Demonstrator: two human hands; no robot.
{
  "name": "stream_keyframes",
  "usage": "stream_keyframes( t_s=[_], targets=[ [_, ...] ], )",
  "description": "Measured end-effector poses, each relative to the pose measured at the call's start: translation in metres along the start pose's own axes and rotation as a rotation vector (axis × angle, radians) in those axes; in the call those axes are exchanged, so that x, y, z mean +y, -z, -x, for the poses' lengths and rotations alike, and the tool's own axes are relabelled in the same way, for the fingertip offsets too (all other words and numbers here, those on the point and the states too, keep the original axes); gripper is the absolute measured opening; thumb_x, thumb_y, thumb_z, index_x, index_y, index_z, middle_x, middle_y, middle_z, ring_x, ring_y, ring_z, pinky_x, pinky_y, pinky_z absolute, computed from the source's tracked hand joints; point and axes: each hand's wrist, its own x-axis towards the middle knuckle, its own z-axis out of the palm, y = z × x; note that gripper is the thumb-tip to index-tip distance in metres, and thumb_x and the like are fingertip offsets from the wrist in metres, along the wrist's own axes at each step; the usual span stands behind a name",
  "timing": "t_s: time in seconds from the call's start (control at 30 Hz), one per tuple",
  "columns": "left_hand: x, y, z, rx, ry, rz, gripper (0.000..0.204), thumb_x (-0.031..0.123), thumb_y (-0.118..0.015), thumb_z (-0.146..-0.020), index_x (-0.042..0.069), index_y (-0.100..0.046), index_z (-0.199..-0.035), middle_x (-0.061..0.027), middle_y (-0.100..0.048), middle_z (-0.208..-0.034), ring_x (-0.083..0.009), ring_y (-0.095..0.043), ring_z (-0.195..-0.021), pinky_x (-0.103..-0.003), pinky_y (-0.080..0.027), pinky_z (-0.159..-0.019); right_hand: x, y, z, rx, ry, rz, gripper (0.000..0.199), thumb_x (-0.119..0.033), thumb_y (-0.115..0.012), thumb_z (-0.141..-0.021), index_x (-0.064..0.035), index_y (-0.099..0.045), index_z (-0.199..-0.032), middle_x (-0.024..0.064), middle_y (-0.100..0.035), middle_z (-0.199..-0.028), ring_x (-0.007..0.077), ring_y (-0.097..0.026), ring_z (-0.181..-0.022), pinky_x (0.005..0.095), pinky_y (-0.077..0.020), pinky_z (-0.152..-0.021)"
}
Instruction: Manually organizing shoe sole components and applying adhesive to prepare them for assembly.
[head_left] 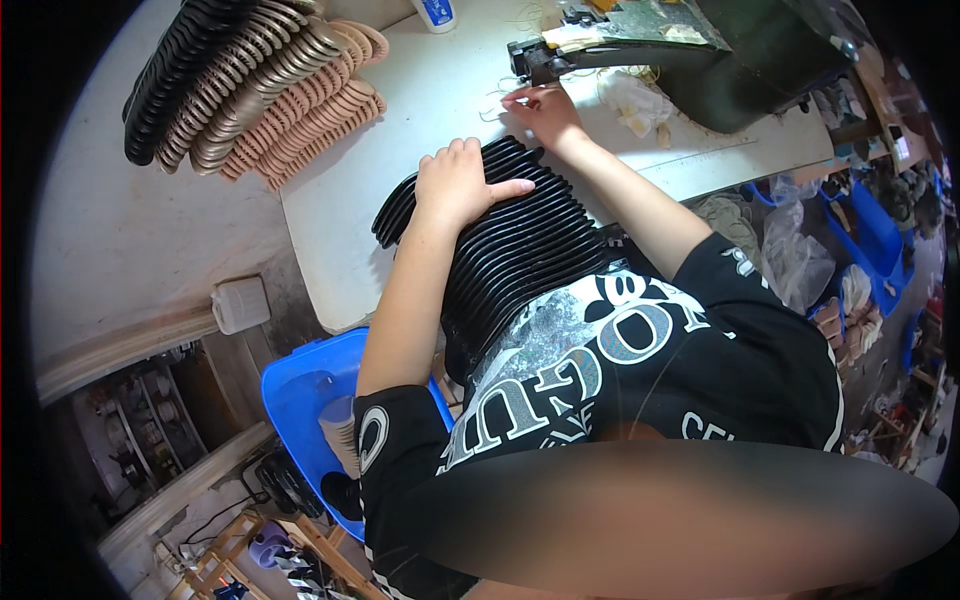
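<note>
A long row of thin black curved pieces [530, 225], which look like shoe soles packed edge to edge, runs from the table's near edge up against my shirt. My left hand [455, 185] lies over its far end, fingers bent over the pieces and thumb stretched across them. Beyond the row, my right hand [545, 115] is beside the black head of a machine arm [540, 62]. Its thumb and fingertips come together in a pinch. Fine loose thread [490, 115] lies by those fingertips; whether they hold it is too small to tell.
Black, bronze and pink stacks of similar pieces [250, 90] stand at the far left of the white table [325, 245]. The dark green machine body [740, 75] fills the far right. A crumpled white cloth [637, 100] lies below its arm. A blue bin [300, 375] stands left of me.
</note>
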Motion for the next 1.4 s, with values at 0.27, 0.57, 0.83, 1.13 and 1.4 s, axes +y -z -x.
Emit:
stream_keyframes(
  t_s=[0.27,0.57,0.83,1.13,1.4],
  targets=[
    [0.0,0.0,-0.003,-0.023,0.0,0.0,0.101,0.086,-0.061,-0.063,-0.002,-0.061,-0.112,-0.0162,-0.067,-0.108,-0.0289,-0.065,-0.104,-0.042,-0.048,-0.092,0.013,0.022,0.024,0.149,0.342,0.16,0.011,-0.017,-0.068,-0.086,-0.013,-0.076,-0.091,0.0067,-0.069,-0.092,0.0225,-0.062,-0.095,0.0347,-0.0526,-0.077],
    [-0.006,0.001,-0.003,0.01,-0.008,0.177,0.087,0.074,-0.067,-0.071,-0.002,-0.065,-0.113,-0.0208,-0.063,-0.111,-0.035,-0.057,-0.11,-0.044,-0.045,-0.096,-0.023,0.033,0.038,-0.331,-0.138,-0.272,0.036,-0.032,-0.063,-0.095,0.0015,-0.069,-0.106,0.0076,-0.07,-0.094,0.0127,-0.063,-0.088,0.0271,-0.0497,-0.081],
    [-0.045,0.0,-0.03,-0.15,-0.105,0.686,0.038,0.03,-0.06,-0.093,0.001,-0.061,-0.117,-0.0165,-0.067,-0.105,-0.0251,-0.063,-0.096,-0.036,-0.05,-0.085,-0.031,0.039,0.03,-0.618,-0.153,-0.888,0.033,-0.011,-0.049,-0.098,0.0012,-0.061,-0.125,0.0108,-0.066,-0.121,0.0153,-0.06,-0.082,0.0289,-0.0471,-0.084],
    [-0.046,0.003,-0.044,-0.215,-0.108,0.908,0.048,0.026,-0.057,-0.099,0.011,-0.037,-0.14,-0.0092,-0.061,-0.099,-0.0155,-0.056,-0.088,-0.03,-0.047,-0.081,-0.038,0.021,0.019,-0.311,0.045,-0.284,0.049,-0.024,-0.075,-0.083,-0.0068,-0.063,-0.127,0.0075,-0.071,-0.111,0.0116,-0.064,-0.081,0.0253,-0.0511,-0.069],
    [-0.048,-0.004,-0.051,-0.32,-0.386,0.811,0.045,0.039,-0.047,-0.102,0.006,-0.056,-0.131,-0.0123,-0.066,-0.117,-0.0215,-0.059,-0.107,-0.035,-0.044,-0.098,-0.045,0.025,0.018,-0.777,-0.04,-0.122,0.056,-0.031,-0.078,-0.079,-0.0009,-0.06,-0.122,0.0158,-0.07,-0.111,0.0239,-0.065,-0.108,0.0348,-0.0488,-0.095]
  ],
)
